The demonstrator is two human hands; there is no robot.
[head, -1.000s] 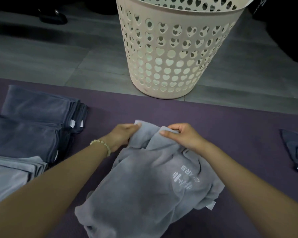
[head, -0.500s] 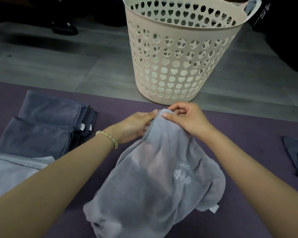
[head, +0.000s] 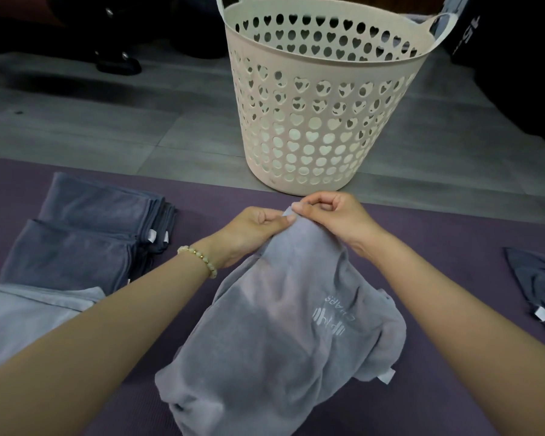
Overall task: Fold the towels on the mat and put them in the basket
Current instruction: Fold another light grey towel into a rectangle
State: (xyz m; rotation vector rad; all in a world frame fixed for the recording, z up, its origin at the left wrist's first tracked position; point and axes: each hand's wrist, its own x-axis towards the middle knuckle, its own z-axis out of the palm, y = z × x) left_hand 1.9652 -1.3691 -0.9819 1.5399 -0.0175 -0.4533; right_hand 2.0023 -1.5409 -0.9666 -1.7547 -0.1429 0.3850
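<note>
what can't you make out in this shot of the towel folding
All in the head view:
- Bottom of the basket: hidden by its own wall, so towels inside cannot be told.
- Dark towel at right: cut off by the frame edge.
- Pale towel at lower left: cut by the edge, partly behind the left forearm.
- Print on the grey towel: upside down and creased, unreadable.
- Its corner between left hand and right hand: covered by fingers.

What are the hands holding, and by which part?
The left hand and right hand pinch the light grey towel by its far edge, close together.
</note>
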